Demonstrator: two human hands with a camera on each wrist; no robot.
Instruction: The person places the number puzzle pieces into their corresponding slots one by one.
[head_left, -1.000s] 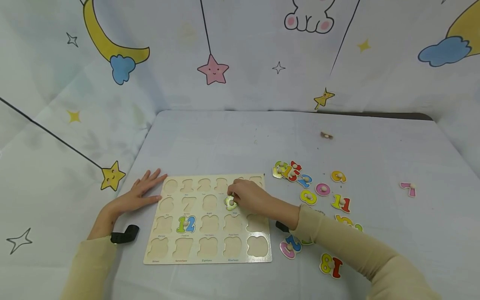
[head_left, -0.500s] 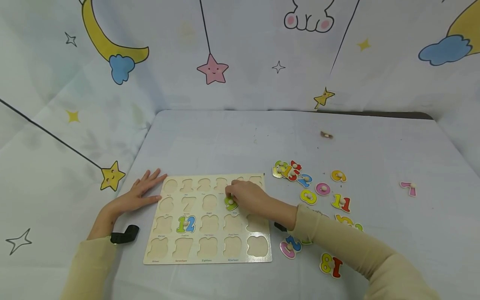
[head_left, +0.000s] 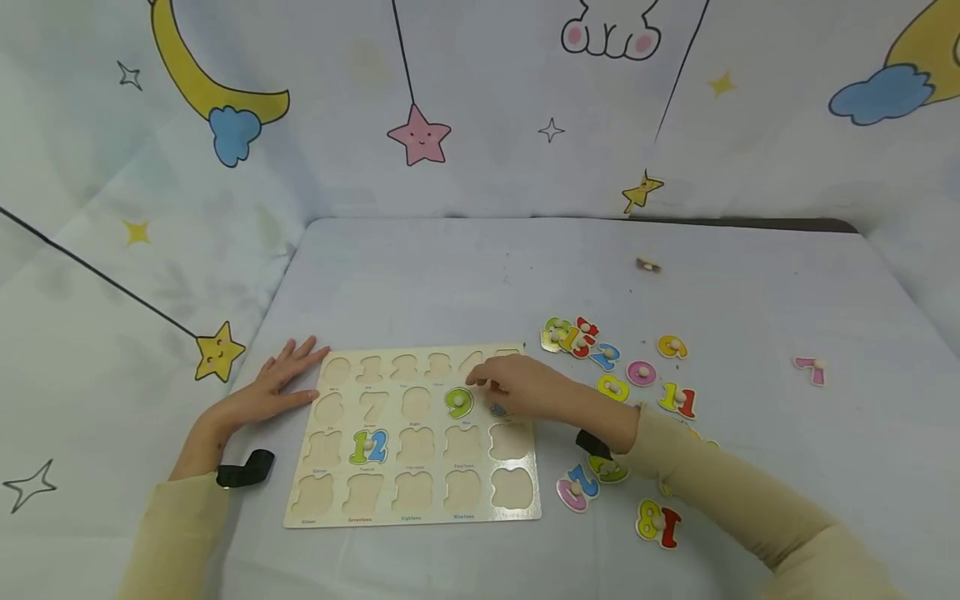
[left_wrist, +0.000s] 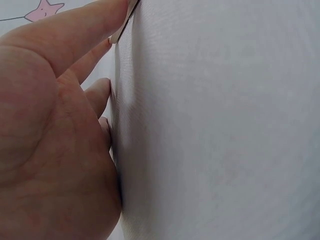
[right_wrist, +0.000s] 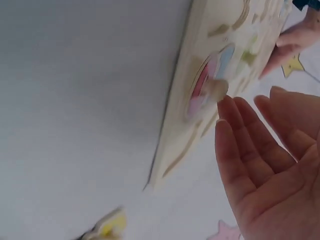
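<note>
A wooden number puzzle board lies on the table. My left hand lies flat at the board's left side, with the thumb and fingertips right at its edge. Over the upper right of the board is my right hand, its fingers loosely bent and holding nothing. Just left of it, the green 9 piece sits in its slot. Partly hidden under the right hand is a pink-and-blue number piece, whose knob is close to the fingertips in the right wrist view. The green-and-blue 12 piece is in the third row.
Right of the board lie loose number pieces, among them an 11, a pink 0, an 18 and a heap with a 15. Farther off are a pink 7 and a piece on its edge.
My right hand has let go of the green 9, now lying in its slot, and moved to the right. The left hand stays at the board's edge.
</note>
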